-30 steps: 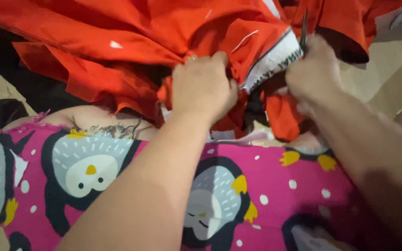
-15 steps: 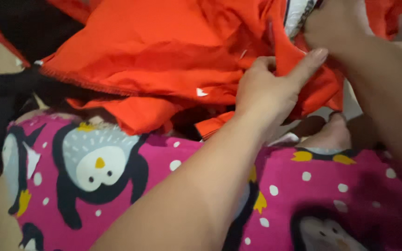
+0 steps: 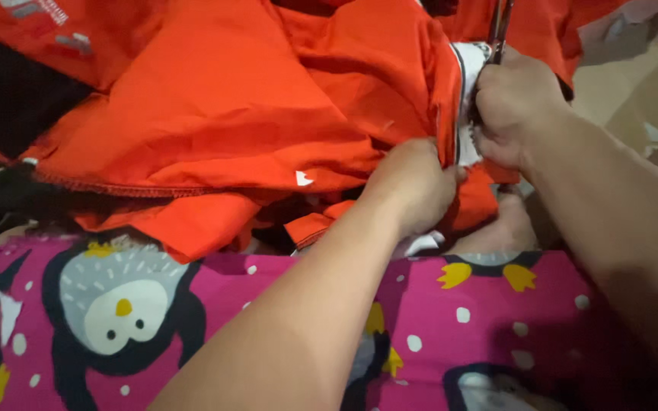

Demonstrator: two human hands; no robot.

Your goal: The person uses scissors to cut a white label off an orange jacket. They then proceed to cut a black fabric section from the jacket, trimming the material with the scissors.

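**Head view: trimming at the white edge of an orange garment**

Head camera looks down on an orange garment (image 3: pixel 253 129) bunched over the lap, just above pink penguin-print trousers (image 3: pixel 192 320). Its white label strip (image 3: pixel 464 99) stands upright at the fold between the two hands.

Left hand (image 3: pixel 413 183) is closed, pinching the orange cloth just beside the strip, knuckles up. Right hand (image 3: pixel 515 106) is closed around a small metal tool, probably scissors or snips (image 3: pixel 499 27); only the thin dark blades show above the fist, pointing away from the body. Whether the blades are apart cannot be told.

Doing this step well, as a judgement: keep the cloth taut between the two grips so the seam lies flat and the blade tips meet thread, not fabric. Pinch close to the strip but with fingertips off the cutting line. Work with small snips at the tips. Loose folds underneath could get caught, so pull the single layer free first.

Further out: black fabric (image 3: pixel 9 99) at the left, and tan floor (image 3: pixel 626 84) with paper scraps at the upper right.
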